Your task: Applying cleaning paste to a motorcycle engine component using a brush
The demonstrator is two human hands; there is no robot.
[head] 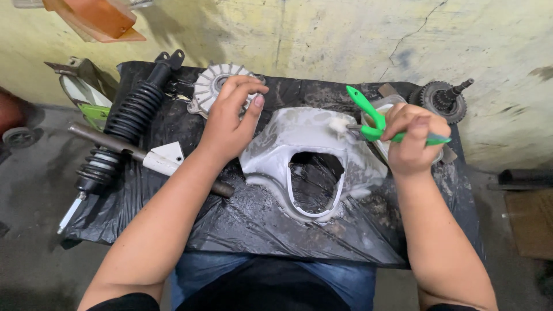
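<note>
Soapy foam is coating the white plastic headlight cowl [305,147], which is lying on the black plastic sheet [242,224] spread across the table, directly in front of the person. The left hand [227,124] is bracing against the cowl's upper left edge, fingers loosely curled and resting partly over the finned white hub [214,83] behind it; it is gripping nothing firmly that I can tell. The right hand [412,141] is closing in a fist around two green-handled brushes [374,124], the bristle end touching the cowl's top right corner. A black coil shock absorber [124,129] is lying well to the left, crossed by a dark metal rod [144,155]. A toothed gear shaft [444,99] is sitting at the far right corner.
</note>
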